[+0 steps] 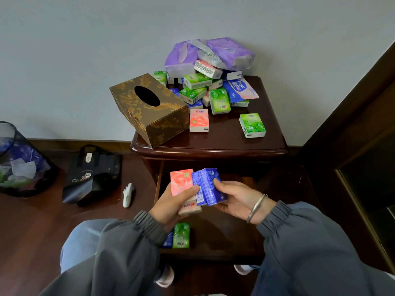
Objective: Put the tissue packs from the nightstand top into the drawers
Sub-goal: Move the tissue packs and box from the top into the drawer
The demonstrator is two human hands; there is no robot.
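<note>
Left hand (pixel 171 205): fingers closed around pink tissue pack (pixel 181 182).
Right hand (pixel 235 199): clasps blue tissue pack (pixel 208 186).
Open drawer (pixel 224 236): green pack (pixel 181 235) at left edge, perhaps a blue one beside it.

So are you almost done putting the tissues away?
Not nearly. A green pack and a blue pack already lie in the open drawer. The left hand holds pink packs and the right hand a blue bundle, both above the drawer. A big pile, plus a loose pink pack and green pack, waits on the nightstand.
</note>
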